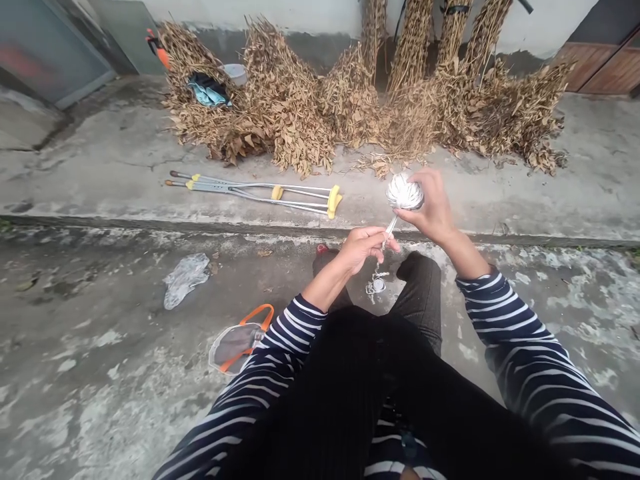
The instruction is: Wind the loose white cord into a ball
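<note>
My right hand [433, 205] is closed around a shiny silver ball-shaped bundle [404, 193], held up in front of my knees. A thin silvery strip [390, 230] runs down from the ball to my left hand [364, 247], whose fingers pinch it. Below the hands, a small pale loop of the same material [377, 285] lies on the concrete between my feet. Both sleeves are dark with white stripes.
A pair of metal crutches with yellow pads [260, 191] lies on the raised slab ahead. Bundles of dry brown stalks [350, 100] lean along the wall. A clear plastic bag [185, 278] and an orange-handled bag [240, 343] lie to my left.
</note>
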A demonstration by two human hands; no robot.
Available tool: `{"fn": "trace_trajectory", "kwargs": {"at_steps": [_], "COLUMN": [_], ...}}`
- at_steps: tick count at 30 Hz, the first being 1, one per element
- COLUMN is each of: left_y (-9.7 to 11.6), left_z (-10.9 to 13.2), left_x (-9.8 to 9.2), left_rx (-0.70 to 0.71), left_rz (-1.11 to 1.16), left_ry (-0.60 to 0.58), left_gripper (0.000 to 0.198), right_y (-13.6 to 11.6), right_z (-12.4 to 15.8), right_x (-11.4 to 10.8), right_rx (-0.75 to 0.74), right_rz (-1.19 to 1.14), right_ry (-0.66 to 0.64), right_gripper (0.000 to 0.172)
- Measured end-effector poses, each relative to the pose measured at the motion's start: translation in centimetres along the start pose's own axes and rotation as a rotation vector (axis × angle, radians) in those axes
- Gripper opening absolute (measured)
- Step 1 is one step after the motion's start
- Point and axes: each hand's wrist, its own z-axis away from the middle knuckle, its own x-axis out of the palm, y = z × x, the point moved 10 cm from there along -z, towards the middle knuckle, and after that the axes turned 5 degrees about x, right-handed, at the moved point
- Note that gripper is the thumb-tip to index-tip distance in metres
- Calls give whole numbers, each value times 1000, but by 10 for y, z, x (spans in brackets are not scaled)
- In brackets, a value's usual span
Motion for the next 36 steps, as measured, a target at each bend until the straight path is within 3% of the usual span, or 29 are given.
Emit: {"fn": "trace_trajectory", "kwargs": {"at_steps": [8, 14, 19, 23, 29, 36], "left_y": [5, 3, -11, -18, -19, -36], "left_z": [-1, -6, -5, -2, -2, -7], "left_x": [-1, -11, -19, -23, -24, -26], "left_rx": [-36, -45, -113, -161, -155, -219], "left_rz": [9, 61, 176, 184, 140, 29], "left_ry": [0, 20, 153, 247, 195, 142], "left_gripper": [37, 29, 18, 16, 17, 16], "right_y": [5, 30, 36, 25, 12, -1], "right_z": [16, 45, 63, 62, 60, 36], "right_x": [22, 47, 64, 69, 68, 30], "right_rx": [19, 209, 289, 188, 115, -15], "right_rz": [-92, -296, -419, -287, 7, 261], "right_ry": [-96, -204, -276, -263, -238, -85], "right_gripper": [61, 63, 65, 55, 52, 51]}}
